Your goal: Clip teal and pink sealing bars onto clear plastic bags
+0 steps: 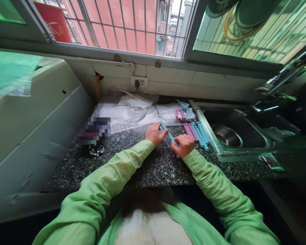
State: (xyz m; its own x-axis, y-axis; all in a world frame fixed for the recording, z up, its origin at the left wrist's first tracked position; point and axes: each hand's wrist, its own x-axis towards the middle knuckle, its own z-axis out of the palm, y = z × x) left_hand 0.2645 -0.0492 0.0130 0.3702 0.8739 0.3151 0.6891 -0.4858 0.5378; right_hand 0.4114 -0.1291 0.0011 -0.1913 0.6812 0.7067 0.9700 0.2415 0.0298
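A slim blue bag sealing clip [169,134] is held at a slant above the dark speckled counter. My left hand [154,133] pinches its upper end, and my right hand [185,145] closes round its lower end. Just right of my hands lie several pink clips [190,132] and several blue clips [202,134], side by side in rows. Behind them, more pink clips [180,114] and blue ones rest on or in clear plastic. Clear plastic bags [132,114] spread flat over the counter beyond my left hand.
To the right is a steel sink [244,132] with a raised rim and a tap [272,81]. A small packet [272,161] lies before it. A blurred-out object [93,131] sits at left, beside a white appliance [53,98]. A wall socket [139,82] is behind.
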